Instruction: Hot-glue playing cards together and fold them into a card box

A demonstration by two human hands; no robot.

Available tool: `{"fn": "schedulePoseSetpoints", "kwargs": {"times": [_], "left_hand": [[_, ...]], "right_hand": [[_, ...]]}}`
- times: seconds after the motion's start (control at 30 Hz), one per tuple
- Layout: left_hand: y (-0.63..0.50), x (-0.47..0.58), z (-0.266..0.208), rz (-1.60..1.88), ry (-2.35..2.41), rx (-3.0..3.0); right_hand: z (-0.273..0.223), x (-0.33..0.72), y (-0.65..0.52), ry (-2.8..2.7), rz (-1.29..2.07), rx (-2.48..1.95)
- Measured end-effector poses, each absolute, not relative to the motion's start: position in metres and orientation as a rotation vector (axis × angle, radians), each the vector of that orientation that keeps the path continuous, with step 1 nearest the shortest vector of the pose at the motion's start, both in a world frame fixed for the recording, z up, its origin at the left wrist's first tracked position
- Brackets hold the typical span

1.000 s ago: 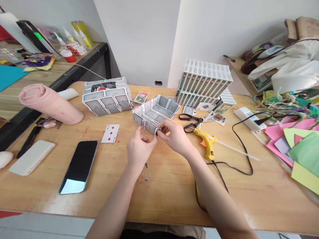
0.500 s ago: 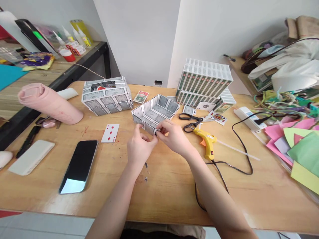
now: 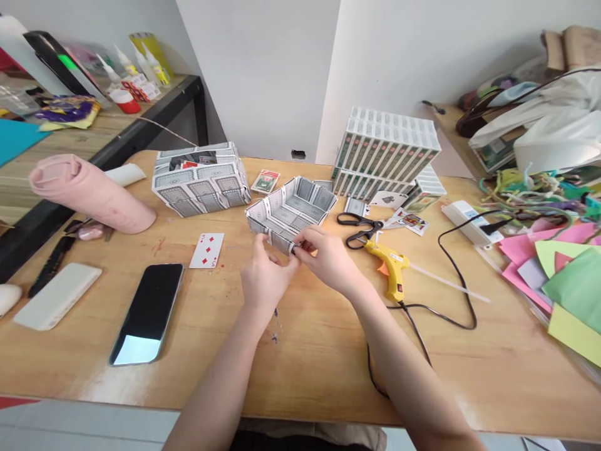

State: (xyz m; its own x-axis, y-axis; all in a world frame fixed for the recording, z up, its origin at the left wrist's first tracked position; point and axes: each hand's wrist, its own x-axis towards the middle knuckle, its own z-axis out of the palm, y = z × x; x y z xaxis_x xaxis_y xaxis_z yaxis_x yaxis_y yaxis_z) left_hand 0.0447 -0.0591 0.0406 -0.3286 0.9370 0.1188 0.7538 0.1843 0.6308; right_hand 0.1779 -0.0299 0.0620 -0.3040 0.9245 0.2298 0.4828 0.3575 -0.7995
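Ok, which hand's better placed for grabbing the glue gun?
Likely the right hand: the yellow glue gun lies on that side, and the left hand is farther off. Both are at the card tray's near edge.

From here I can see a phone (image 3: 149,307) lying on the tabletop (image 3: 319,376) near a slim white slab (image 3: 59,295), with a pink cylinder (image 3: 96,197) farther back. Off to the right I make out coloured sheets (image 3: 573,282), tangled cords (image 3: 530,191) and a white power strip (image 3: 462,219)
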Motion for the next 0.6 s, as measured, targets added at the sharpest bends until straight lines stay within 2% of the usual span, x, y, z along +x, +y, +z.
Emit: {"fn": "schedulePoseSetpoints", "kwargs": {"times": [0.23, 0.47, 0.6], "left_hand": [[-0.058, 0.047, 0.034, 0.880, 2.149, 1.588], [-0.059, 0.048, 0.032, 0.843, 2.114, 1.612], [-0.061, 0.048, 0.031, 0.829, 2.089, 1.620]], "right_hand": [[0.083, 0.188, -0.040, -1.636, 0.854, -1.250], [0.073, 0.183, -0.056, -1.364, 1.211, -1.160], [0.066, 0.177, -0.062, -1.341, 1.148, -1.204]]}}
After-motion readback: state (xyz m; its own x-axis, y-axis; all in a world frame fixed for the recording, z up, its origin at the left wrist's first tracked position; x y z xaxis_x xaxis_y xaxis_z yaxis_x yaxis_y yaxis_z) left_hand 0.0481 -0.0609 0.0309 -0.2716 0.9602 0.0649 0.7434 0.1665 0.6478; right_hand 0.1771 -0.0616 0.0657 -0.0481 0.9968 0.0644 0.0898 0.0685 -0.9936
